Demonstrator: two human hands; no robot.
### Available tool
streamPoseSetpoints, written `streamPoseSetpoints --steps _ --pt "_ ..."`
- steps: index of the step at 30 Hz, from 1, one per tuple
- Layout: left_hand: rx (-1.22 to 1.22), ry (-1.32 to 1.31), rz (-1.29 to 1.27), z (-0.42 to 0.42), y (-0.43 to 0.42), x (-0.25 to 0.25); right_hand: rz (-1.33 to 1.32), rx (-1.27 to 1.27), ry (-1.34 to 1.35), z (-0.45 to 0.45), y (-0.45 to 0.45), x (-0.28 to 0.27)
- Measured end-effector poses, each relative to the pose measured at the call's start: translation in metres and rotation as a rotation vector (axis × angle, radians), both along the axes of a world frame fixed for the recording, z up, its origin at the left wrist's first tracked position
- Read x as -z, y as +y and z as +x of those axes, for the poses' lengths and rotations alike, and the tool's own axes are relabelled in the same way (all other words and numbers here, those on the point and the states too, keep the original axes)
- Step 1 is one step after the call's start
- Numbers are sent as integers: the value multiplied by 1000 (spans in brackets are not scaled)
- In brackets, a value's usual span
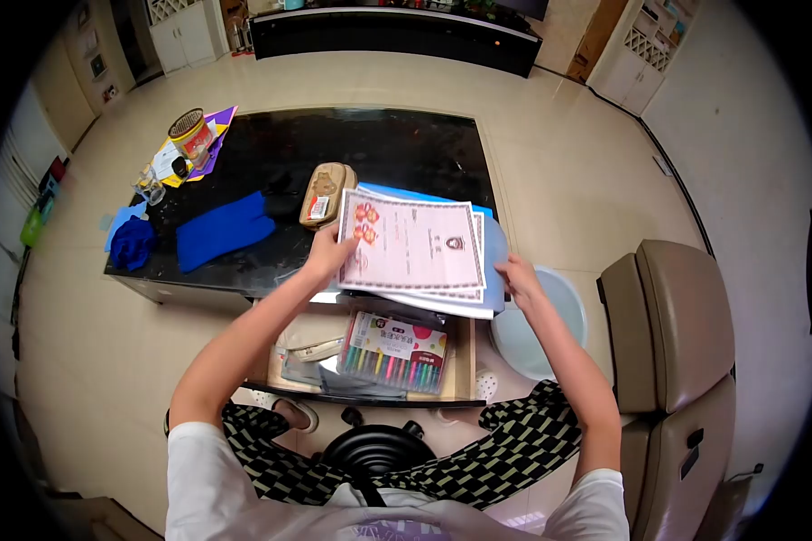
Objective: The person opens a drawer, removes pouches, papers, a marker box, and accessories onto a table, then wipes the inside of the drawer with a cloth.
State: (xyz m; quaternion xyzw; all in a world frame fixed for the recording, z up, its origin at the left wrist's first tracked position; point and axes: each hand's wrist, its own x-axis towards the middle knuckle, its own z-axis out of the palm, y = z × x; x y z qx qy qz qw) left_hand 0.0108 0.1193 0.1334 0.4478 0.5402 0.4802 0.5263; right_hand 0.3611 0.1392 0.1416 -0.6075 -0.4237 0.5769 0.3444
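A stack of papers with a bordered certificate [415,243] on top is held over the front edge of the black table. My left hand [329,254] is closed on the stack's left edge, fingers over the certificate. At the other side my right hand [521,278] pinches the edge of a light-blue folder [494,257] under the papers. Below them, an open drawer [463,356] holds a clear case of coloured markers [392,353], a pale pouch [318,350] and clear plastic sleeves. Just behind the stack lies a tan pencil case [327,191].
Blue cloth [226,230] and a crumpled blue cloth [133,243] lie on the table's left, near a glass [149,187] and a tin [190,133]. A pale bucket [555,329] stands right of the drawer, a brown sofa [686,325] beyond. A black stool [374,451] is below.
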Motion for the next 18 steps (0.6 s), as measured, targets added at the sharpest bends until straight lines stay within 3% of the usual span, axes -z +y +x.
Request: streamPoseSetpoints --steps 8,11,18 --pt "-128 166 -67 11 114 38 144 186 -64 -6 128 56" --pt "-164 291 -73 5 147 76 155 219 -130 -12 152 66" --pt "-221 336 -120 8 172 100 97 341 -135 -29 183 93"
